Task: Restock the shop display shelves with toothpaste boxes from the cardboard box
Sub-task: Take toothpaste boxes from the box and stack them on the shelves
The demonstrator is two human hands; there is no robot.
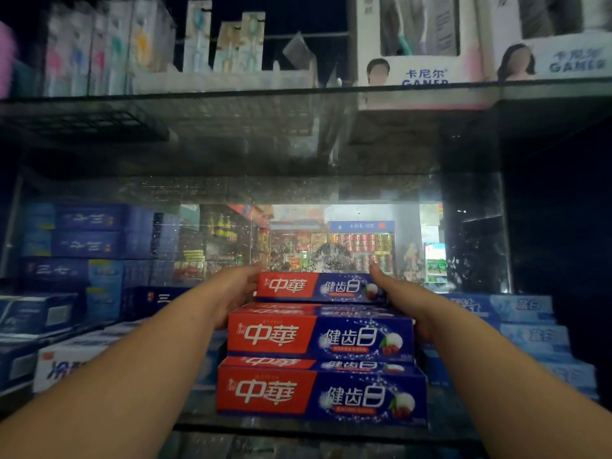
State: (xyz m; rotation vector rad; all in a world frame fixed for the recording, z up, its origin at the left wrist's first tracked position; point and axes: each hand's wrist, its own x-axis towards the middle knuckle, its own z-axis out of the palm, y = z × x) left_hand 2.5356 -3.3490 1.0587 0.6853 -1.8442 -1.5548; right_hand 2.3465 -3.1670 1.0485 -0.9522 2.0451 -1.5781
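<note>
Three red-and-blue toothpaste boxes are stacked stepwise on the glass shelf [298,429]: a bottom box [321,395], a middle box [319,337] and a top toothpaste box [319,287] set furthest back. My left hand [233,288] presses the left end of the top box and my right hand [395,291] presses its right end, so both hold it between them. The cardboard box is out of view.
Dark blue boxes [86,246] are piled at the left, a white box [66,362] lies low left, and light blue boxes [526,326] step down at the right. A glass shelf above carries toothbrush packs [198,41] and white display cartons [420,54]. A mirrored back panel reflects the shop.
</note>
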